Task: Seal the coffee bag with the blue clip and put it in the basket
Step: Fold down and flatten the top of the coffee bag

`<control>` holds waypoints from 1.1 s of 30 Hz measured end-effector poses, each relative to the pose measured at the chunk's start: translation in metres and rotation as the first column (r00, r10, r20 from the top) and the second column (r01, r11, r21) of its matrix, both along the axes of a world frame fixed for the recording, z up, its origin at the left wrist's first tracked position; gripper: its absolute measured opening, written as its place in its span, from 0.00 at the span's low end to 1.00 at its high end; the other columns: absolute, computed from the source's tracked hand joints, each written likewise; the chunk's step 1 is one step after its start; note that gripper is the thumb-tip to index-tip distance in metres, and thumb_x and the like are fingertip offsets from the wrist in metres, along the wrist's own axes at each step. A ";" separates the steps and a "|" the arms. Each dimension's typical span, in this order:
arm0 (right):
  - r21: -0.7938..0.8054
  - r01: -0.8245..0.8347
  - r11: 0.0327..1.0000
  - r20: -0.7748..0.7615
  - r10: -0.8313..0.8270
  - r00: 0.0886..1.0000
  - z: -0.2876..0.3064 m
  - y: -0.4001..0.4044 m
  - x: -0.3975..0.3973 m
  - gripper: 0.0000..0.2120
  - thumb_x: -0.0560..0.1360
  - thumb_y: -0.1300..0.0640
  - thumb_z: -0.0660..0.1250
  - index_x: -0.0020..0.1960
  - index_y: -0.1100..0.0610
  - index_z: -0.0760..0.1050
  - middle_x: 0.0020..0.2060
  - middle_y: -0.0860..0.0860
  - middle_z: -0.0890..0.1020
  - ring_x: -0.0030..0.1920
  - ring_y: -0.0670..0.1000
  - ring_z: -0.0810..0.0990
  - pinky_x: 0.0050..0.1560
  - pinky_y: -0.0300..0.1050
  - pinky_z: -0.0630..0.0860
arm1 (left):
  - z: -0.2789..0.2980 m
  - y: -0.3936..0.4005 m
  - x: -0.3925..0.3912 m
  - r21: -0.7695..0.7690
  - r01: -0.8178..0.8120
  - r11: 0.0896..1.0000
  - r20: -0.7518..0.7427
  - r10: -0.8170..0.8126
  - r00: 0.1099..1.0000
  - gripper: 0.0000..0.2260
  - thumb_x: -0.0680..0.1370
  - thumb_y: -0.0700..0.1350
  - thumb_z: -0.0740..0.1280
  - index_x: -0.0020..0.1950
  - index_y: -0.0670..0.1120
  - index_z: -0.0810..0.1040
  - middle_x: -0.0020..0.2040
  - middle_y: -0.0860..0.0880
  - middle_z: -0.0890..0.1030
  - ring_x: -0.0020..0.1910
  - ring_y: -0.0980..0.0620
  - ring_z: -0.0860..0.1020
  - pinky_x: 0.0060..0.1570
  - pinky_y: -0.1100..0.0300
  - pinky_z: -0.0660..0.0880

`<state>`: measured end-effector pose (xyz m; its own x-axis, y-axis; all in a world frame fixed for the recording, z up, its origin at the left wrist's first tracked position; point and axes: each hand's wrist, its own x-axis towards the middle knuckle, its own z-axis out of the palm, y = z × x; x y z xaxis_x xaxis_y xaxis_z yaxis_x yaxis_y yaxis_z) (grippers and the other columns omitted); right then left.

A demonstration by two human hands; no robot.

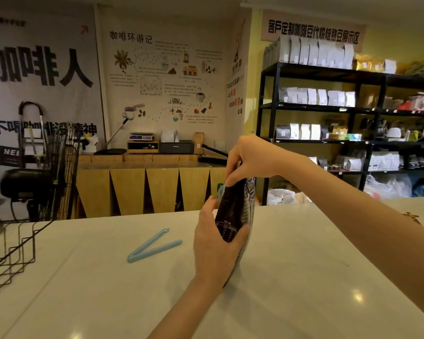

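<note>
Left hand [218, 243] grips the body of the coffee bag [235, 216], upright on the counter [304, 277]. Right hand [250, 160] pinches its top shut. Step 1, folding, appears underway. Blue clip [152, 247] lies open nearby; the next move requires 1 freed hand. Wire basket [10, 253] stands far left.

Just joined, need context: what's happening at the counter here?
A person is holding a dark coffee bag upright on the white counter. The left hand grips its lower body; the right hand pinches the top edge. The blue clip lies open on the counter to the left of the bag, untouched. The wire basket sits at the far left edge. The bag isn't sealed yet.
</note>
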<state>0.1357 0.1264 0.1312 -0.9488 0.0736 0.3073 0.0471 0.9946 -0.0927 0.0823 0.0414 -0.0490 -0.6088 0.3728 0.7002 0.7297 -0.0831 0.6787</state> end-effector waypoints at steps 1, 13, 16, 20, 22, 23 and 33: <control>-0.002 -0.006 1.000 -0.003 0.006 1.000 0.000 -0.001 -0.001 0.07 0.66 0.56 0.73 0.42 0.58 0.83 0.38 0.52 0.84 0.39 0.46 0.80 0.40 0.34 0.76 | -0.001 0.002 0.001 0.023 -0.055 0.998 -0.061 0.057 0.997 0.26 0.67 0.55 0.70 0.61 0.50 0.66 0.64 0.50 0.71 0.60 0.56 0.70 0.57 0.62 0.71; -0.275 -0.100 0.956 -0.064 0.085 0.994 0.001 0.016 0.019 0.07 0.67 0.56 0.72 0.46 0.50 0.81 0.40 0.40 0.81 0.43 0.35 0.79 0.42 0.25 0.73 | -0.011 -0.003 -0.004 0.118 0.004 0.993 0.040 -0.009 0.999 0.09 0.69 0.47 0.71 0.44 0.54 0.72 0.63 0.48 0.77 0.52 0.58 0.77 0.46 0.67 0.77; -0.288 -0.096 0.953 -0.122 0.064 0.991 -0.002 0.018 0.015 0.05 0.67 0.56 0.71 0.43 0.52 0.82 0.40 0.47 0.84 0.43 0.42 0.80 0.43 0.28 0.75 | -0.015 -0.002 0.002 0.099 0.012 0.995 0.032 -0.015 0.999 0.08 0.72 0.47 0.67 0.46 0.56 0.69 0.62 0.45 0.78 0.53 0.51 0.78 0.47 0.59 0.78; -0.302 -0.112 0.947 -0.149 0.069 0.986 -0.003 0.018 0.010 0.03 0.67 0.56 0.72 0.40 0.50 0.82 0.40 0.49 0.84 0.44 0.47 0.80 0.48 0.35 0.75 | -0.016 -0.001 0.006 0.129 0.015 0.992 0.069 -0.024 0.997 0.11 0.73 0.46 0.66 0.43 0.62 0.67 0.57 0.45 0.80 0.50 0.53 0.78 0.44 0.68 0.77; -0.319 -0.114 0.941 -0.163 0.064 0.985 -0.002 0.019 0.007 0.02 0.67 0.55 0.72 0.40 0.50 0.81 0.40 0.50 0.84 0.46 0.48 0.80 0.51 0.39 0.74 | -0.017 -0.002 0.006 0.154 0.025 0.988 0.091 -0.039 0.995 0.09 0.73 0.45 0.66 0.44 0.59 0.69 0.55 0.46 0.81 0.48 0.56 0.78 0.42 0.73 0.74; -0.320 -0.113 0.941 -0.165 0.062 0.984 -0.002 0.018 0.005 0.02 0.67 0.55 0.72 0.40 0.50 0.82 0.40 0.50 0.84 0.47 0.48 0.80 0.52 0.41 0.74 | -0.017 -0.002 0.006 0.164 0.030 0.986 0.105 -0.047 0.993 0.07 0.73 0.45 0.66 0.46 0.56 0.71 0.55 0.46 0.81 0.47 0.57 0.78 0.42 0.74 0.74; -0.061 0.156 0.986 -0.264 -0.167 0.950 -0.021 0.006 0.004 0.32 0.71 0.47 0.67 0.70 0.55 0.59 0.69 0.54 0.67 0.68 0.54 0.64 0.67 0.48 0.62 | -0.006 -0.006 -0.006 0.219 -0.025 0.975 0.204 -0.020 0.979 0.10 0.71 0.45 0.69 0.39 0.59 0.71 0.40 0.63 0.77 0.41 0.70 0.76 0.35 0.73 0.73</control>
